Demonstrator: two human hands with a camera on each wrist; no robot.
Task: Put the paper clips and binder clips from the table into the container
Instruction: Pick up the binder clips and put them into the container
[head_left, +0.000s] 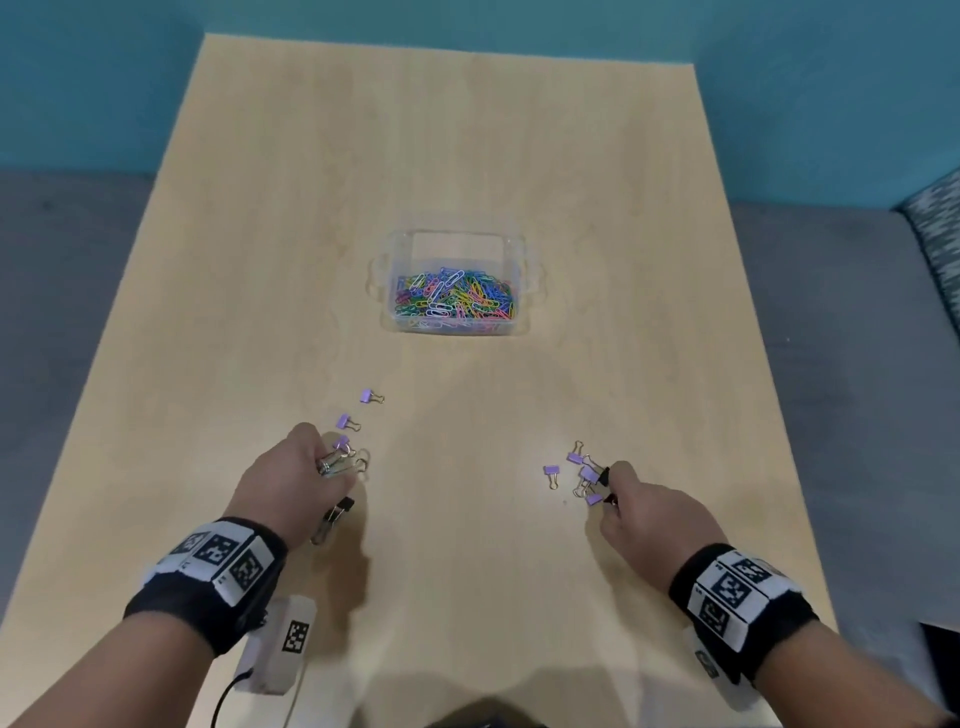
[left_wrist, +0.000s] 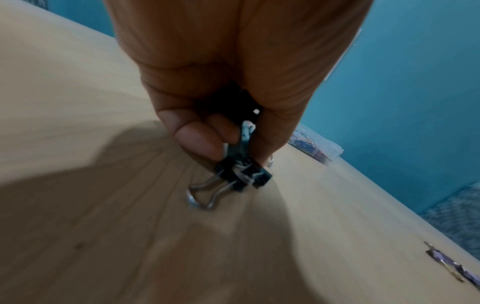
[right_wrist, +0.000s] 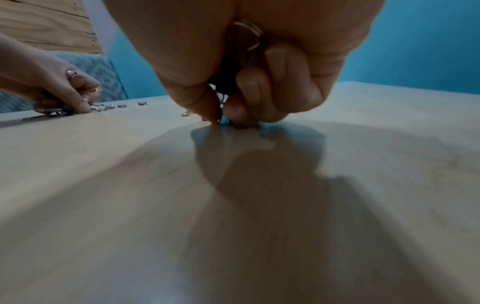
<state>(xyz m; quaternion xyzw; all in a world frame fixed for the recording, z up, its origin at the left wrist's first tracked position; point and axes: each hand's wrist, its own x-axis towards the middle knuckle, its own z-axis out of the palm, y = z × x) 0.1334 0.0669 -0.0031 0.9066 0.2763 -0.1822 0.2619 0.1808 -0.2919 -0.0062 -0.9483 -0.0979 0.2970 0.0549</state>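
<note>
Nearest, low in the frame, the left hand (head_left: 291, 475) curls round black binder clips (left_wrist: 244, 174) with wire handles, and the right hand (head_left: 652, 514) pinches among small lilac binder clips (head_left: 584, 475) on the pale woodgrain worktop (head_left: 467, 571). Farther up, at centre, the clear plastic container (head_left: 522, 249) holds glossy multicoloured paper clips (head_left: 454, 299).

The right hand (right_wrist: 249, 67) hides the dark clips in its grip; the container (left_wrist: 315, 147) is blurred.

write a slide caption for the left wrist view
Left hand grips a black metal binder clip above the pale wooden table.
</note>
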